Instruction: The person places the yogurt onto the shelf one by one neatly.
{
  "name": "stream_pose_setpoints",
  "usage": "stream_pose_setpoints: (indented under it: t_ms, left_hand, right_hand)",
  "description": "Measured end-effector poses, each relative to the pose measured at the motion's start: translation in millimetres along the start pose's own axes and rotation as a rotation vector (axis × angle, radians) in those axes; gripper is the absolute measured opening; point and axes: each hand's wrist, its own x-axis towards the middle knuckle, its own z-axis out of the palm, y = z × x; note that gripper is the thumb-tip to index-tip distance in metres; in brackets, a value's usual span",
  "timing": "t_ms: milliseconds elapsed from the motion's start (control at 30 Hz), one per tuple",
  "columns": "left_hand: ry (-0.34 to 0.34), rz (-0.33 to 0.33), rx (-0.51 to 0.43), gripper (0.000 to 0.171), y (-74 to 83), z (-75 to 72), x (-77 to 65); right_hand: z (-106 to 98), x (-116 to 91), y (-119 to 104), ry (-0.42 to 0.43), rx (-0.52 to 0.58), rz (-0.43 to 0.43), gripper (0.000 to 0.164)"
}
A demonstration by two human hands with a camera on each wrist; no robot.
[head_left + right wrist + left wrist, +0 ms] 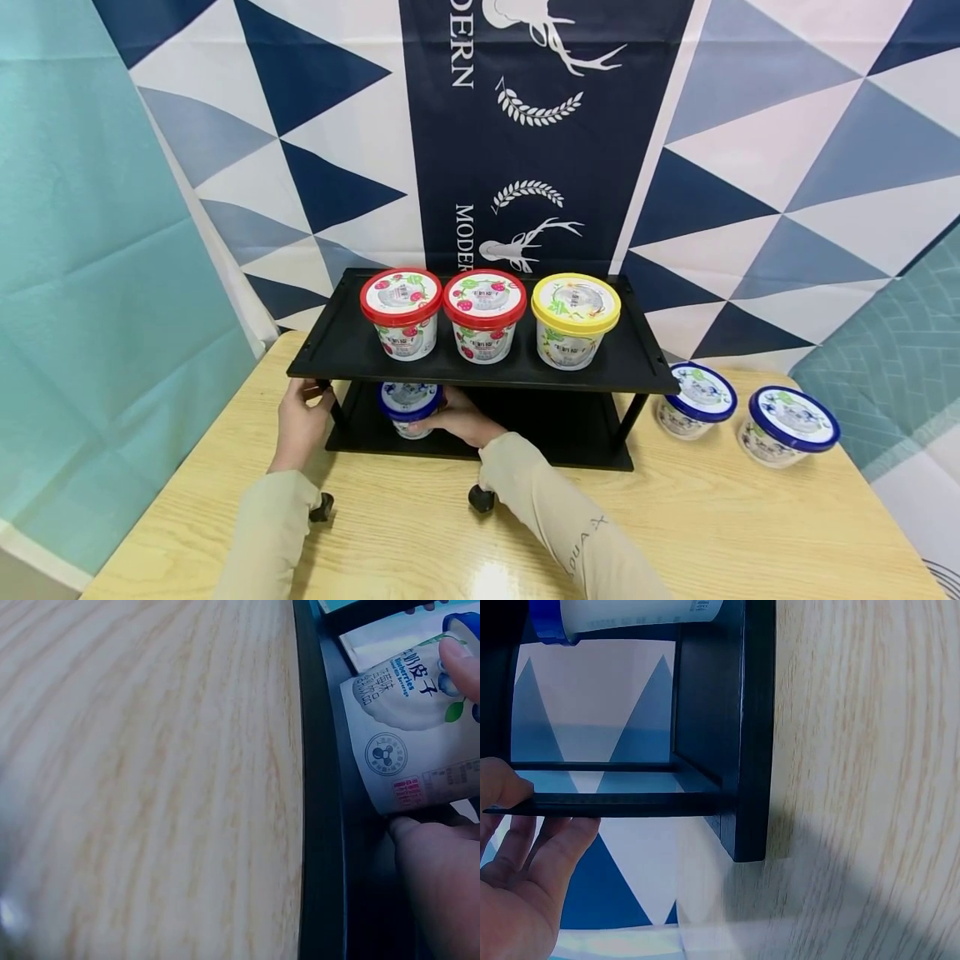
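Note:
A black two-tier shelf [480, 377] stands on the wooden table. My left hand [300, 417] grips its front left post [622, 805], with the thumb on one side and the fingers on the other. On the lower tier, near the left end, is a blueberry tub [410, 398] with a blue lid. My right hand [465, 417] reaches in under the upper board and holds this tub from its right side, thumb and fingers around its wall. In the right wrist view the tub's printed label [409, 724] faces the camera.
On the upper tier stand two red-lidded strawberry tubs [402, 310] and a yellow-lidded tub [574, 321] in a row. Two more blue-lidded tubs [789, 425] are on the table right of the shelf. A patterned cloth [555, 150] hangs close behind.

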Motion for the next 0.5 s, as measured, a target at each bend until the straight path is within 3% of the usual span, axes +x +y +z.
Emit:
stream_pose_setpoints:
  t_ms: [500]
  left_hand:
    - [-0.006,-0.008,0.004,0.025,0.1,-1.7,0.0]
  right_hand:
    - [1.1,-6.2,-0.2,0.030,-0.019,0.012,0.070]
